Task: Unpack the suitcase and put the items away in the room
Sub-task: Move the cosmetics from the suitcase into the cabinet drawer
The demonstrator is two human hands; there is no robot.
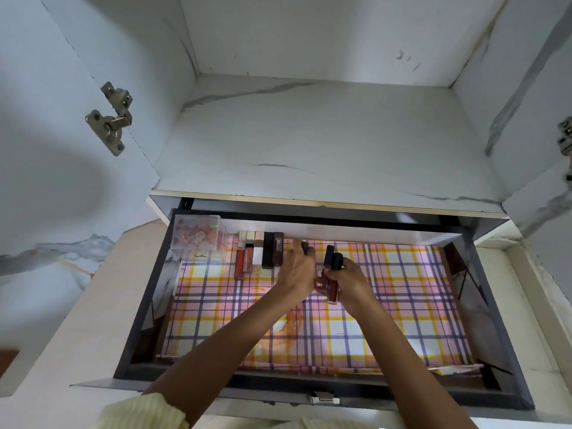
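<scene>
Fingers (296, 246) of left hand (296, 269) pinch dark tube (305, 247) in drawer (137, 320); right hand (351, 281) grips lip gloss tubes (333, 291)

Home bedroom/dressing area: marble-look cupboard (325, 134), lined drawer (309, 320) w/ lipsticks (260, 250).

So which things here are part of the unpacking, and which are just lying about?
In the job: row of lip tubes at the back of the drawer; dark tube in left hand; bunch of tubes in right hand.
Lying about: clear box of small bits; plaid liner; cabinet hinge.
</scene>
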